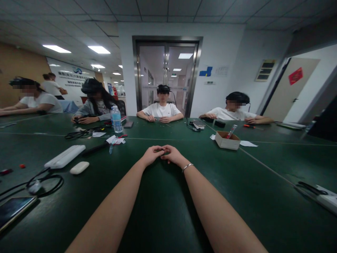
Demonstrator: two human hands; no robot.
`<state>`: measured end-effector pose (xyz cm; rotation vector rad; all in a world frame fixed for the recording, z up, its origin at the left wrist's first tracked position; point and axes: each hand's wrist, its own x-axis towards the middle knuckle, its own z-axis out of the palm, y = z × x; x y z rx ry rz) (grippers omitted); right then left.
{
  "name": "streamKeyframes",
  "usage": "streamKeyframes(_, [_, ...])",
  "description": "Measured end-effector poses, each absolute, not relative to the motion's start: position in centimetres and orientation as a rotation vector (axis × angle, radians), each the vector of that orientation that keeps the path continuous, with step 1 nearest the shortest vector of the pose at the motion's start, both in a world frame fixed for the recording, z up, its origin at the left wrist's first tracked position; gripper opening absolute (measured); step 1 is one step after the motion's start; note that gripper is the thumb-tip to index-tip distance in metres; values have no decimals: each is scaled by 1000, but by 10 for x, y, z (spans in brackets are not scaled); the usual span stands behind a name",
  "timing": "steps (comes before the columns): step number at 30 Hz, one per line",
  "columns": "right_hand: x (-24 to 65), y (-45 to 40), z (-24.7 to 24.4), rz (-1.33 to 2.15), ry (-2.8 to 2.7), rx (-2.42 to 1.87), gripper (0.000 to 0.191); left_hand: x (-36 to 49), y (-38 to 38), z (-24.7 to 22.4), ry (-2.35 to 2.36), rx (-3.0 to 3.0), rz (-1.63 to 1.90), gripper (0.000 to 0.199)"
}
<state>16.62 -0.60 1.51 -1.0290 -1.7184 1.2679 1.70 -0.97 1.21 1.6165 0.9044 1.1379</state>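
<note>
Both forearms reach forward over the dark green table. My left hand and my right hand meet at the fingertips near the middle of the view. Their fingers are bent and pressed together around a small dark spot; whatever they hold, if anything, is too small to name. A silver bracelet circles the right wrist.
To the left lie a white power bank, a white oval case, a phone, cables and a water bottle. A cardboard box stands at right. Several people sit around the far side.
</note>
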Motion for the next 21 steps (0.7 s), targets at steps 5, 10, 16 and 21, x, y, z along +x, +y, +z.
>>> streamKeyframes(5, [168, -10, 19, 1273, -1738, -1134, 52, 13, -22, 15, 992, 1638, 1037, 32])
streamKeyframes(10, [200, -39, 38, 1176, -2013, -1334, 52, -24, -65, 26, 1032, 1605, 792, 34])
streamKeyframes(16, [257, -135, 84, 711, -2545, -1342, 34, -82, -135, 44, 1108, 1560, 570, 36])
streamKeyframes(21, [333, -218, 121, 470, -2369, -1597, 39, -126, -176, 63, 1127, 1480, 387, 38])
